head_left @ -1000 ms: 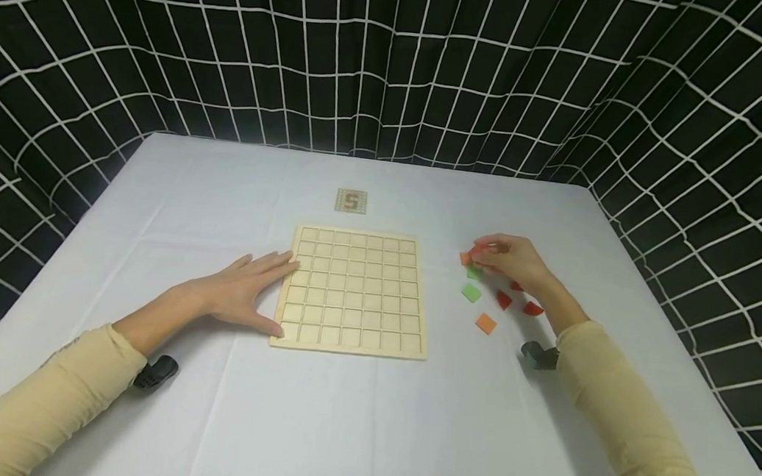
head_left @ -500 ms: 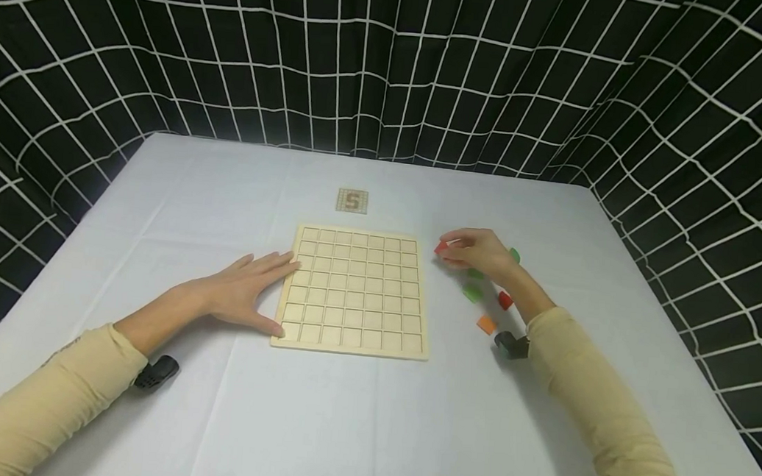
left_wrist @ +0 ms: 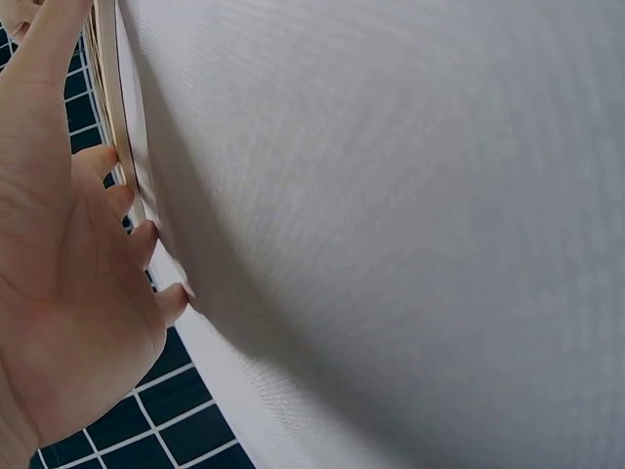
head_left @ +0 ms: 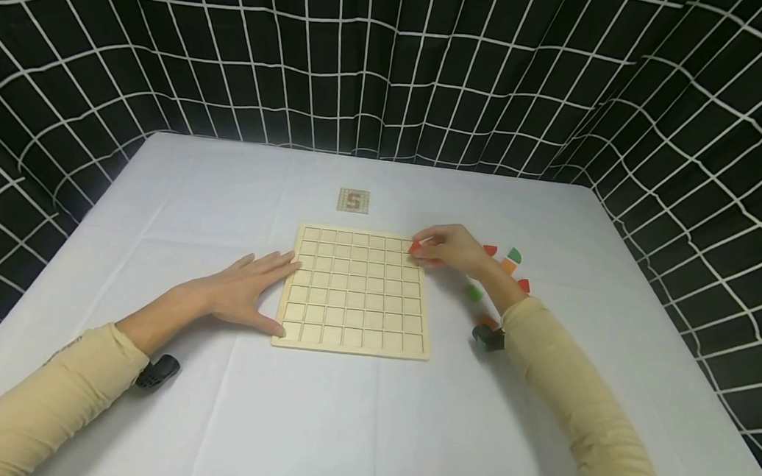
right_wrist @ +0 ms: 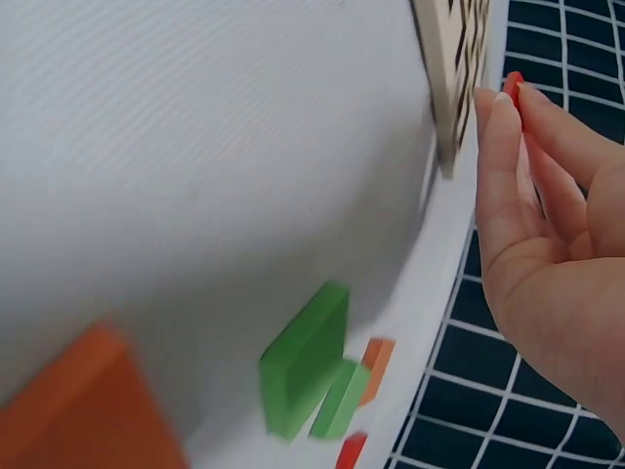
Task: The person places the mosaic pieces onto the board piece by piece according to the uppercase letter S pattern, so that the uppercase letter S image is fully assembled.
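Observation:
A light wooden board (head_left: 354, 291) with a grid of square recesses lies in the middle of the white table. My left hand (head_left: 241, 292) rests at the board's left edge, fingers spread and straight, thumb near the lower left corner. In the left wrist view the fingertips (left_wrist: 146, 239) sit along the board's side. Thumb and fingers of my right hand (head_left: 449, 249) pinch a small red tile (head_left: 415, 247) over the board's upper right corner. The right wrist view shows that red tile (right_wrist: 514, 86) between the fingertips, beside the board's edge (right_wrist: 444, 98).
Right of the board lie loose tiles: a light green tile (head_left: 473, 293), an orange tile (head_left: 486, 321), a dark green tile (head_left: 515, 255), another orange tile (head_left: 508, 266) and red tiles (head_left: 489, 250). A small square marked piece (head_left: 353, 201) lies behind the board. Black gridded cloth (head_left: 379, 68) surrounds the table.
My right hand has moved left from among the loose tiles to the board's upper right corner, carrying the red tile. My left hand has stayed at the board's left edge.

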A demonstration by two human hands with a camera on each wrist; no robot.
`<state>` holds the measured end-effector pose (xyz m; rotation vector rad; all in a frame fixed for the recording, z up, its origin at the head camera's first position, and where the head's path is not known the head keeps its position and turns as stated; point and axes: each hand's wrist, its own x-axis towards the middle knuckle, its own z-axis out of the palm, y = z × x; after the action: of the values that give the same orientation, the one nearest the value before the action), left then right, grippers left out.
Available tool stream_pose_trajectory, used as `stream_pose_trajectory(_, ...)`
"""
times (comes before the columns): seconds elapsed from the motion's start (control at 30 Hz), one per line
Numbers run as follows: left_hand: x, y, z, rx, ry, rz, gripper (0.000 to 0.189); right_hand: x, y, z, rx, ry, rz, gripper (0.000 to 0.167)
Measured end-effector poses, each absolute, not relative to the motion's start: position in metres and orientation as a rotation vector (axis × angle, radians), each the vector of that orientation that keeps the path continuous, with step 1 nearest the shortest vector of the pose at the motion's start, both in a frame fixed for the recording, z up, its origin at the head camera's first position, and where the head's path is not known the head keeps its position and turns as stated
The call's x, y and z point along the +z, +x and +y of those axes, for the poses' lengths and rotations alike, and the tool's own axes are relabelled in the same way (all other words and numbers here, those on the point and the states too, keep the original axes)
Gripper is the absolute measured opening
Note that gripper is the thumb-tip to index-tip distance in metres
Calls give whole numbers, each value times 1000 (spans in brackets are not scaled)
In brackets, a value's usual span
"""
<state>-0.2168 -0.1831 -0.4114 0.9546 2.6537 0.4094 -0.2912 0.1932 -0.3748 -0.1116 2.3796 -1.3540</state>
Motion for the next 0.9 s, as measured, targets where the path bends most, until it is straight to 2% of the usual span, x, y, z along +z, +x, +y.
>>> stream_pose_trajectory(0.9, -414, -219, -184, 423, 951, 2648, 116, -380, -303, 145, -1138, -336, 2510, 27)
